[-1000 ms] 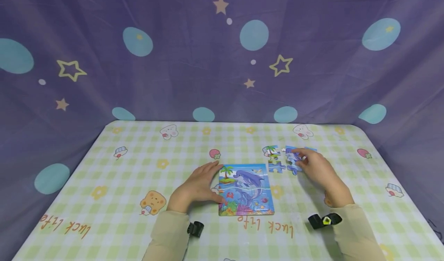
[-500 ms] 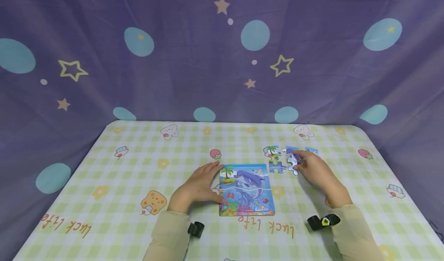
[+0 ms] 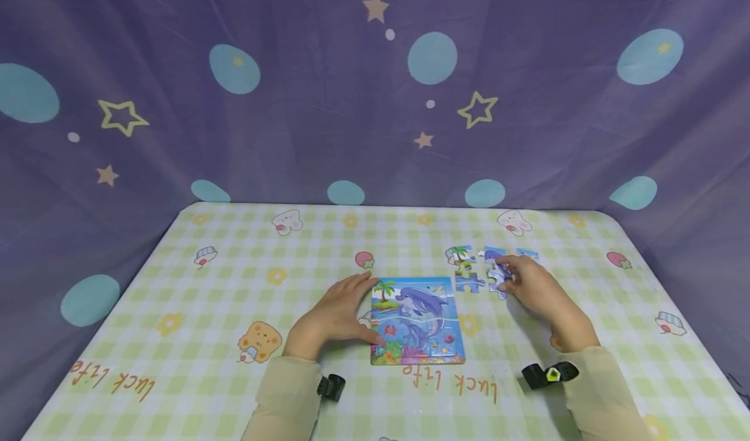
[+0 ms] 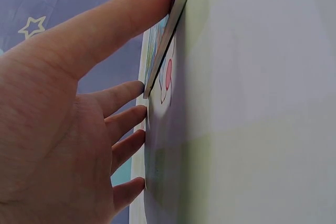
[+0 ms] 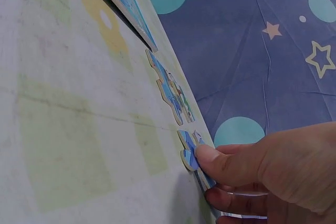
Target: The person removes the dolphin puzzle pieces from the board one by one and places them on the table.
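My left hand [image 3: 331, 317] lies along the left side of a square dolphin puzzle board [image 3: 417, 320]. Its thumb rests on the board's lower left edge, and the other fingers stretch out flat by the upper corner. In the left wrist view the thumb [image 4: 142, 9] overlaps the board's rim. My right hand [image 3: 539, 288] pinches a blue dolphin jigsaw piece [image 3: 500, 273] between thumb and fingers, low over the cloth. Another dolphin piece [image 3: 494, 253] lies just above it. The right wrist view has the thumb [image 5: 226, 162] on the piece, other fingers partly hidden behind.
Left of the held piece lie a palm tree piece [image 3: 463, 256] and a blue water piece [image 3: 467, 282]. A further piece [image 3: 527, 255] shows partly behind the right hand. The checked tablecloth [image 3: 146, 298] runs to a purple curtain [image 3: 328, 122] at the back.
The pinched piece has turned and shifted slightly under my right fingers, beside the upper dolphin piece. More of the far right piece shows now. The left hand and board stay put.
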`<state>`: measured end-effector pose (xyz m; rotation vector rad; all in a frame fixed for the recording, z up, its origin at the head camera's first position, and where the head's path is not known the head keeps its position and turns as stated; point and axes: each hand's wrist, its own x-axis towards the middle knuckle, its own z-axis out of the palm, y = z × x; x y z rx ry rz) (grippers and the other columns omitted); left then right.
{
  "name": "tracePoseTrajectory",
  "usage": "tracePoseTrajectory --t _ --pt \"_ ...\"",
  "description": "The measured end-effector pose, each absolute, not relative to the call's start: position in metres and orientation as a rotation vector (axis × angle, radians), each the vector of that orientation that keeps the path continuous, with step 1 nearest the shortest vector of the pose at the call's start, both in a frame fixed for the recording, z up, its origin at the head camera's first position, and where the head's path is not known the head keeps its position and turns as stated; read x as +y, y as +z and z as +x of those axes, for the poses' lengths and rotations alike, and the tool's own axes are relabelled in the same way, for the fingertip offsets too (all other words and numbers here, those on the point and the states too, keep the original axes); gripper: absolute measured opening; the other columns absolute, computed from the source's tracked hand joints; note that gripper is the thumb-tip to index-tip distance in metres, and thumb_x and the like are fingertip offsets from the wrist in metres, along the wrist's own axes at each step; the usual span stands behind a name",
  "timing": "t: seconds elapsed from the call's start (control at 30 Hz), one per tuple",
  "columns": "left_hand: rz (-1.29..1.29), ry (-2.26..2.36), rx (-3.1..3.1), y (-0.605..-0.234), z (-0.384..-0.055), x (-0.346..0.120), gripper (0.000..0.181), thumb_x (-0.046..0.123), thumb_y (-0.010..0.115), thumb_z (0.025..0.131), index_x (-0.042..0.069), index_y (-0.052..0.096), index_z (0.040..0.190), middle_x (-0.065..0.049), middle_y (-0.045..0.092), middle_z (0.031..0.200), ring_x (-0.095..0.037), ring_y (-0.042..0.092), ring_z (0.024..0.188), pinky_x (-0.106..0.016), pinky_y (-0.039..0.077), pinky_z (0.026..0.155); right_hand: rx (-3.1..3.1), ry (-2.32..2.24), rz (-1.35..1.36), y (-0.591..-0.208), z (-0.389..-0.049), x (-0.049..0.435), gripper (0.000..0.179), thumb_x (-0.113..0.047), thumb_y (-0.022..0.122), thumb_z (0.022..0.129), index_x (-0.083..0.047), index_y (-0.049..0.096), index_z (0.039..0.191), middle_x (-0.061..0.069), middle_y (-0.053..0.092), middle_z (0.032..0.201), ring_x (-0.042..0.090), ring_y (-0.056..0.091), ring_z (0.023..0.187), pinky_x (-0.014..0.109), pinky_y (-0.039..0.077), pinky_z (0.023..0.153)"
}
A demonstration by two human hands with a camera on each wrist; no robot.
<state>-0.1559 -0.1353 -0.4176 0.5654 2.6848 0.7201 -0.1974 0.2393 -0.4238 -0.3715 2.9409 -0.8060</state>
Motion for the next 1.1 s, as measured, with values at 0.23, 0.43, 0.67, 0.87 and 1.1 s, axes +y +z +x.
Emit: tracePoseTrajectory --t 0.23,0.43,0.67,0.87,1.1 --pt "0.558 0.720 2.683 -0.4162 -0.1556 -0.1341 0.109 0.045 0.089 0.066 0.009 0.034 0.154 -0.011 0.025 0.162 -0.033 0.020 0.148 -0.050 0.015 0.121 2.951 -0.800 -0.366 -0.4246 -0.1966 0.2397 0.047 -0.008 0.075 0.086 0.004 0.059 0.129 0.026 0.060 0.108 0.027 0.057 0.083 0.049 0.050 0.073" --pt "0.561 0.724 2.681 -0.4152 -0.1555 -0.1334 0.109 0.045 0.089 0.066 0.008 0.034 0.154 -0.011 0.025 0.161 -0.033 0.020 0.148 -0.050 0.015 0.121 2.942 -0.806 -0.346 -0.4248 -0.1969 0.2407 0.048 -0.008 0.075 0.087 0.005 0.057 0.130 0.026 0.059 0.110 0.030 0.058 0.087 0.051 0.050 0.076" --pt "0.570 0.716 2.689 -0.4153 -0.1554 -0.1339 0.110 0.046 0.089 0.066 0.008 0.035 0.153 -0.011 0.026 0.161 -0.033 0.020 0.148 -0.050 0.016 0.120 2.938 -0.820 -0.333 -0.4251 -0.1977 0.2412 0.048 -0.008 0.075 0.087 0.005 0.057 0.130 0.026 0.059 0.110 0.030 0.057 0.086 0.050 0.049 0.076" --pt "0.569 0.720 2.687 -0.4155 -0.1556 -0.1345 0.109 0.045 0.089 0.066 0.007 0.035 0.153 -0.012 0.026 0.161 -0.033 0.020 0.148 -0.051 0.015 0.120 2.945 -0.794 -0.312 -0.4235 -0.1961 0.2390 0.049 -0.012 0.075 0.088 0.002 0.057 0.130 0.025 0.057 0.113 0.031 0.059 0.090 0.052 0.049 0.077" --pt "0.559 0.721 2.684 -0.4167 -0.1559 -0.1349 0.109 0.045 0.089 0.066 0.008 0.035 0.154 -0.011 0.025 0.161 -0.033 0.020 0.148 -0.051 0.015 0.120 3.003 -0.796 -0.373 -0.4173 -0.1944 0.2333 0.043 -0.012 0.074 0.089 0.001 0.060 0.128 0.019 0.062 0.107 0.026 0.059 0.084 0.049 0.050 0.074"
